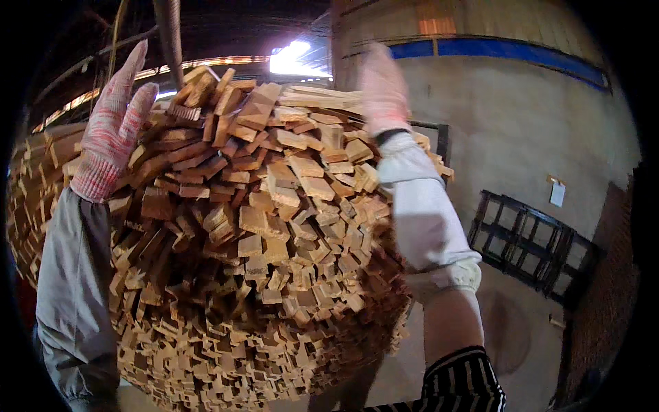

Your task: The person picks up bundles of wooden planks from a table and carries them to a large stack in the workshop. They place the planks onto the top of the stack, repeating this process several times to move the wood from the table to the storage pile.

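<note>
A tall stack of short, rough-sawn wood slats [278, 233] fills the middle of the view, their cut ends facing me. Loose pieces lie tilted across its top. My left hand [113, 127], in a pink-and-white knit glove, is raised at the stack's upper left with fingers stretched and thumb apart; it holds nothing. My right hand [384, 89], in a similar glove, is raised at the upper right beside long pale slats [319, 99] on top. Motion blurs it, but its fingers look stretched out, with nothing visible in them.
More stacked wood [41, 185] continues at the left. A black metal frame [532, 237] leans low against the plain wall [508, 130] at the right, near a white paper tag [557, 193]. A thick hose or pipe [168, 38] hangs at the upper left. Concrete floor [511, 329] shows below right.
</note>
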A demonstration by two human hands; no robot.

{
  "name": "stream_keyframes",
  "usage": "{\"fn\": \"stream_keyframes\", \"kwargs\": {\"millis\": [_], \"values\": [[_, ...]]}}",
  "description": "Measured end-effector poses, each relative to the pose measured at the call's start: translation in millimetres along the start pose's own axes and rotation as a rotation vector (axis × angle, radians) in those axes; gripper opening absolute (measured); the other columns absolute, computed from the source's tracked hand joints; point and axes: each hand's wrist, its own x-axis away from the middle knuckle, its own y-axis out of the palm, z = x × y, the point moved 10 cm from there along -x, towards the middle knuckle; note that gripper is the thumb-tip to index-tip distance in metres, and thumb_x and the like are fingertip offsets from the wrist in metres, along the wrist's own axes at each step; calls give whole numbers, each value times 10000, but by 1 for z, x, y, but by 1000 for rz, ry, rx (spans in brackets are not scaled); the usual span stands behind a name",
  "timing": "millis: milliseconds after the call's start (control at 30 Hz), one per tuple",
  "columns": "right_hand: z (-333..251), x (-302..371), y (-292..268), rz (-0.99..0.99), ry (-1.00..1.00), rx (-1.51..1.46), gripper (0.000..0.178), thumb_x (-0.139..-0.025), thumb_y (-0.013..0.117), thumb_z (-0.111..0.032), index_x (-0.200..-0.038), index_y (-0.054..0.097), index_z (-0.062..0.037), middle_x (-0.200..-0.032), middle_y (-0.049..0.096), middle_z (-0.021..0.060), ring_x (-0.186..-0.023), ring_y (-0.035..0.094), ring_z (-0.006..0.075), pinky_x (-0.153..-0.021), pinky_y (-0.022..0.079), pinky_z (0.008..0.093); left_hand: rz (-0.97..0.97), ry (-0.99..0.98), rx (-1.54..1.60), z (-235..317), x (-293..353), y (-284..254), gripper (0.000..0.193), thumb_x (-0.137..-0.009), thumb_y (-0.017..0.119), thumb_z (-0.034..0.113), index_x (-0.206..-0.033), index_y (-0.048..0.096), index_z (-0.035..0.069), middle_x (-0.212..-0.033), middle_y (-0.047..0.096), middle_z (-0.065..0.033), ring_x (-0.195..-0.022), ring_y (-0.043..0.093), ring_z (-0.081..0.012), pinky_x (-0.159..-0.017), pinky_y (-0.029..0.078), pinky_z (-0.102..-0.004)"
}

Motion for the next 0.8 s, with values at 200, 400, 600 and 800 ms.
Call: {"fn": "stream_keyframes", "kwargs": {"millis": [200,400,600,800], "values": [[7,23,141,-485,139,33,475,-1053,393,-335,-1328,570,10,-1408,571,304,-1280,573,450,-1115,404,507,75,96,111,38,3,17,585,-1074,578,231,-1591,381,42,-1563,469,-144,-1445,447,-240,-1204,343,-357],[-63,22,114,-142,-125,130,417,-969,563,-285,-1294,623,-30,-1238,699,199,-1092,682,396,-967,535,482,-79,244,-400,106,49,18,633,-953,663,221,-1518,469,12,-1432,557,-221,-1313,540,-392,-1129,409,-432],[-152,62,110,-73,-566,-78,509,-841,734,-303,-1292,628,-92,-1112,697,185,-1071,666,385,-946,530,470,-224,166,-536,100,142,-55,685,-954,607,363,-1486,472,-47,-1394,577,-249,-1291,554,-425,-1117,413,-497],[-221,118,46,-227,-434,-367,468,-902,653,-274,-1311,639,-45,-1243,666,159,-1169,646,283,-1025,519,422,-88,77,-309,123,227,-86,658,-958,617,478,-1386,535,-15,-1251,608,-232,-1166,573,-442,-999,468,-544]]}}
